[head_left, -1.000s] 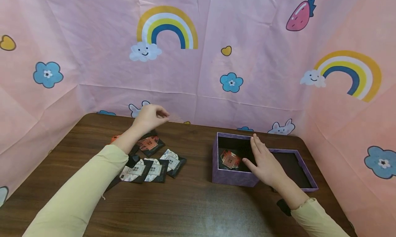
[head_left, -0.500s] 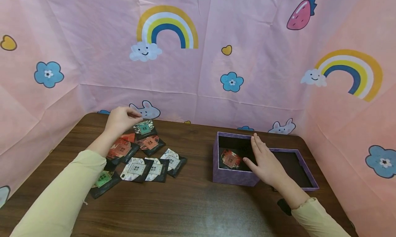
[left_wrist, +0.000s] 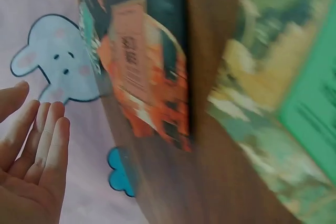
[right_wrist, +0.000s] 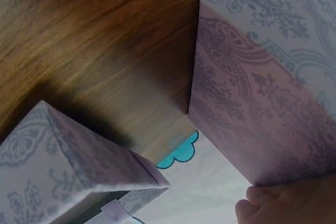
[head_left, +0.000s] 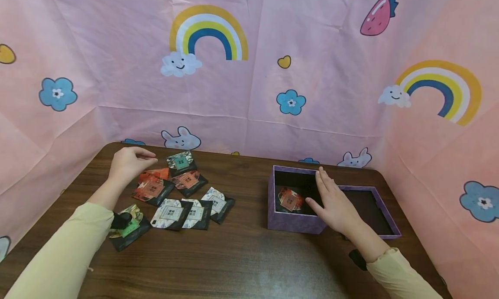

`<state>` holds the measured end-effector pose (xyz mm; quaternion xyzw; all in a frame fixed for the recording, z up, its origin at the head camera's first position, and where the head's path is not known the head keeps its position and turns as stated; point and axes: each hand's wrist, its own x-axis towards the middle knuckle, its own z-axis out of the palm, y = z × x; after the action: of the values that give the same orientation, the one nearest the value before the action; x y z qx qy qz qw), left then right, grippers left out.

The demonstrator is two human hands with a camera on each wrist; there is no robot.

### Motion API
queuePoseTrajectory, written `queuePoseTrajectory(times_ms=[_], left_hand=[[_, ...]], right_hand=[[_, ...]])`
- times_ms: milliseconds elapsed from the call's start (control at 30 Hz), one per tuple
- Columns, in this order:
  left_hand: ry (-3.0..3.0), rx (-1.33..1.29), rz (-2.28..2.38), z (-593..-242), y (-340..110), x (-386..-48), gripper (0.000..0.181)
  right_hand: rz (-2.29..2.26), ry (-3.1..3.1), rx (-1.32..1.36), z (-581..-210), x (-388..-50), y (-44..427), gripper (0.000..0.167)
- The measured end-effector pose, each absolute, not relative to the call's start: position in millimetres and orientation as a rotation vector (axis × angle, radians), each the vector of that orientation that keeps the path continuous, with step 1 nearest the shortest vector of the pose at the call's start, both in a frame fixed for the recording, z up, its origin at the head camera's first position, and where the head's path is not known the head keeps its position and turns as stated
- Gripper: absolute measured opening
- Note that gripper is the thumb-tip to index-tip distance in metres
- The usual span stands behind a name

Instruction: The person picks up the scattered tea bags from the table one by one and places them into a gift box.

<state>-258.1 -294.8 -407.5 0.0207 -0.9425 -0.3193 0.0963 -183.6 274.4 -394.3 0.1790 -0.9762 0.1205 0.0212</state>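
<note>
The left hand hovers over the back left of the table, holding nothing, its fingers fairly straight. Near it lie orange packets, a teal packet and a green packet. In the left wrist view, the left hand has its thumb apart from the fingers. The right hand rests with extended fingers on the right edge of a purple box. A red packet lies inside this box. In the right wrist view, the right hand touches the patterned box.
White-labelled packets lie in an overlapping row on the brown table, left of the box. A shallow purple tray or lid stands right of the box. A printed pink cloth hangs behind the table.
The left hand has moved left and slightly nearer, uncovering the teal and orange packets; the green one is now mostly in view. The right hand has stayed on the box.
</note>
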Motion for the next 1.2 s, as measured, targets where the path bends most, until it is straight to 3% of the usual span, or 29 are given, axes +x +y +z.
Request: queuePoseTrajectory(times_ms=[733,1200], left_hand=[[-2.907,0.155,-0.927,-445,-332,-232,0.039],[-2.959,0.069,-0.89,-453,-326,-227,0.068]], right_hand=[[0.36,-3.036,0.537,-395,-184,274,0.086],[0.365,-3.039,0.536,-395,-183,274,0.086]])
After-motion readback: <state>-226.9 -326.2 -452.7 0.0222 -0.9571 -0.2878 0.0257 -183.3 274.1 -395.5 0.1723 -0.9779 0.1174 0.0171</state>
